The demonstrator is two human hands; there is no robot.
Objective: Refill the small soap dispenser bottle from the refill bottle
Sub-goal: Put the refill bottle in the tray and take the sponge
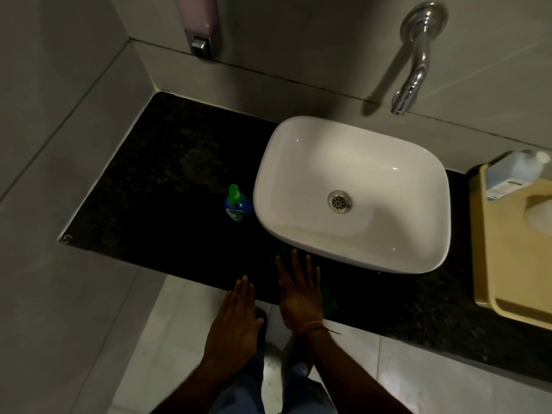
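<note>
A small blue soap dispenser bottle (237,206) with a green pump stands upright on the black counter (167,180), just left of the white basin. A larger pale refill bottle (513,171) lies on a beige tray at the far right. My left hand (236,327) hovers flat with spread fingers over the counter's front edge and holds nothing. My right hand (300,291) lies flat, fingers apart, over a dark green cloth (328,301) on the counter in front of the basin. Both hands are well short of the two bottles.
The white basin (430,246) sits mid-counter under a chrome wall tap (413,76). A beige tray (501,264) fills the right end. A wall-mounted dispenser (198,25) hangs at the back left. Grey tiled walls close the left side; pale floor tiles lie below.
</note>
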